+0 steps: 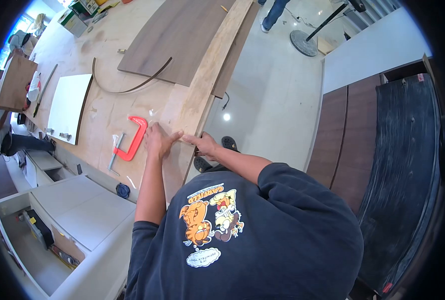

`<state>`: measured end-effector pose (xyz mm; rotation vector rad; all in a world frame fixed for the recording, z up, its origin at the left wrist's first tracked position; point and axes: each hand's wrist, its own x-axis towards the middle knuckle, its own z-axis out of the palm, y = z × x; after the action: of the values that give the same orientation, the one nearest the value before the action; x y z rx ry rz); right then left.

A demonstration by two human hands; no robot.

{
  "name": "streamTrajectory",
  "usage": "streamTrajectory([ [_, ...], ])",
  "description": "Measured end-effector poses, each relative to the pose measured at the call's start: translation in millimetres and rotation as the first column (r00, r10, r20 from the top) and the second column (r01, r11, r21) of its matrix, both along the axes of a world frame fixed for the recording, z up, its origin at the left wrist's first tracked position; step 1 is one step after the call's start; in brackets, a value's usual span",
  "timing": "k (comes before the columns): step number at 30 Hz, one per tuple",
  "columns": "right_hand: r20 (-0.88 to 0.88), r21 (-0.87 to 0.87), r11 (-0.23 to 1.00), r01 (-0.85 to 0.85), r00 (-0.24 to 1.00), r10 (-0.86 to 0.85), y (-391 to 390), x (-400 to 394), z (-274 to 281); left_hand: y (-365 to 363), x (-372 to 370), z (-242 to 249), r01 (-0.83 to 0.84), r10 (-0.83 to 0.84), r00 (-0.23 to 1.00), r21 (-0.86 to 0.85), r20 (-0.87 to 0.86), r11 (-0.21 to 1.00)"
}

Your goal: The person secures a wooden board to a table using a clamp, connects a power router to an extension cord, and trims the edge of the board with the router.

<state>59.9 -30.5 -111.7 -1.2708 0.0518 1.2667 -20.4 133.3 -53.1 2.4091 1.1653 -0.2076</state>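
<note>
My left hand (160, 141) lies on the wooden worktable (107, 107), its fingers flat on the top and the thumb stretched toward my right hand. Just left of it rests a red C-clamp (141, 134) with a metal screw bar, touching nothing I hold. My right hand (206, 146) grips the near end of a long light-wood board (205, 75) at the table's right edge; its thumb is on top and its other fingers are partly hidden. A dark wood-grain panel (170, 37) lies beside that board, farther up the table.
On the table lie a curved edging strip (132, 91) and a white panel (70, 107) with hinges. A person in jeans (25, 142) stands at the left. White drawer units (77, 205) stand at lower left, dark wrapped panels (407, 175) at right.
</note>
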Motion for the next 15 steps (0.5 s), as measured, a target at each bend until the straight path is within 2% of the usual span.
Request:
streamTrajectory([
  [3,-0.021,-0.017,0.998,-0.068,0.998,0.067,0,3,-2,0,1,2,-0.001,0.001,1.000,-0.014,-0.003,1.000],
  [6,-0.023,-0.042,0.999,0.011,1.000,-0.012,0,2,5,-1,4,7,-0.014,0.013,1.000,-0.038,-0.027,0.999],
  [9,-0.007,-0.047,0.999,0.006,1.000,-0.006,1,7,-5,-3,2,0,-0.047,0.047,0.999,-0.021,0.010,0.999],
  [12,-0.082,-0.022,1.000,0.003,0.997,-0.005,0,15,-7,-5,1,-1,-0.073,0.074,0.997,-0.022,0.028,0.997],
  [15,-0.143,-0.073,0.997,0.014,0.989,-0.024,1,31,-5,-7,6,7,-0.082,0.081,0.997,-0.054,-0.020,0.995],
])
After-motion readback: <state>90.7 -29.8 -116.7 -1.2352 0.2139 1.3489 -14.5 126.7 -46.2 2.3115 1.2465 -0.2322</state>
